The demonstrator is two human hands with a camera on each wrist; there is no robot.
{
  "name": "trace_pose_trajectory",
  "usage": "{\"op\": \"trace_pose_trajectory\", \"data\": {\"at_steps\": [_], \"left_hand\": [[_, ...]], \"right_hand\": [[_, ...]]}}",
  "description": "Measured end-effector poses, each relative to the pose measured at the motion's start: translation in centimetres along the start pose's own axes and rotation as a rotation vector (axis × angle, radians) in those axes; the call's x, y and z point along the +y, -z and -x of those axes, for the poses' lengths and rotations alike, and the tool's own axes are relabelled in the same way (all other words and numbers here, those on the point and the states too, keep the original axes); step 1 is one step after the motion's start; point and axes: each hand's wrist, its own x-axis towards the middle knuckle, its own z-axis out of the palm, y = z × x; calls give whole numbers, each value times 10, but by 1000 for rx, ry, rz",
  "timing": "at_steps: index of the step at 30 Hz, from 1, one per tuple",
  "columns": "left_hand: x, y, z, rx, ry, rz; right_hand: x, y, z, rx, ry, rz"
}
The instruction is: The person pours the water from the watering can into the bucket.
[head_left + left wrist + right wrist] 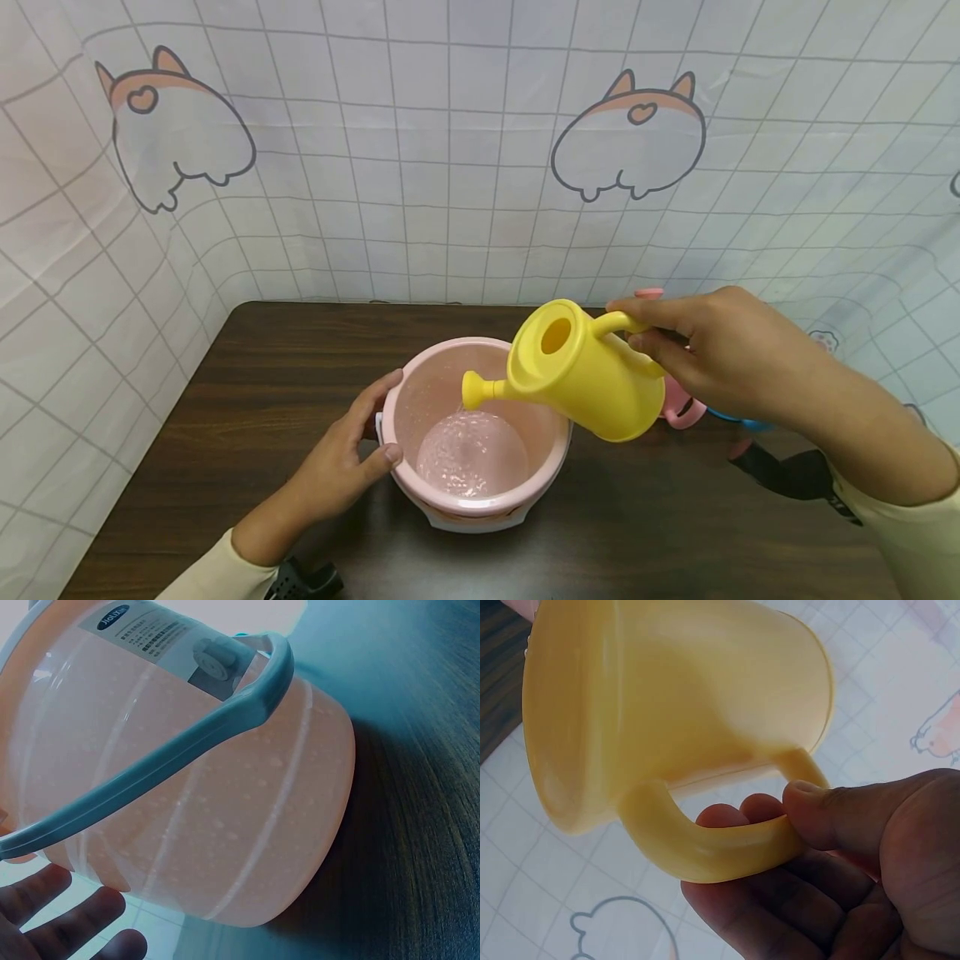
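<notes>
Over a pink bucket (558, 475), my right hand (723, 354) holds a yellow watering can (600, 396) by its handle. The can is tilted, its spout above the bucket's opening, with a thin stream falling into rippling water (472, 454) below. In the right wrist view, the fingers wrap around the looped handle (712, 855) with the thumb on top. My left hand (341, 458) rests against the bucket's left side, thumb and index finger at the rim, fingers spread. The left wrist view shows the bucket's grey-blue handle (172, 754) hanging down along its labelled wall.
Behind the can, a pink object (682, 404) and a bit of something blue (753, 425) are partly hidden by the right hand. The dark wooden table (300, 358) meets a white grid-patterned curtain (420, 208) at its back edge.
</notes>
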Motion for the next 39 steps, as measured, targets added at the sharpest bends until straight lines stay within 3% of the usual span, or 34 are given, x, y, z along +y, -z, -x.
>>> {"op": "trace_pose_trajectory", "data": {"at_steps": [27, 39], "left_hand": [[1, -1, 1, -7, 17, 4], [-1, -2, 1, -1, -9, 3]], "right_hand": [[-4, 1, -2, 8, 10, 76], [-4, 1, -3, 15, 22, 92]]}}
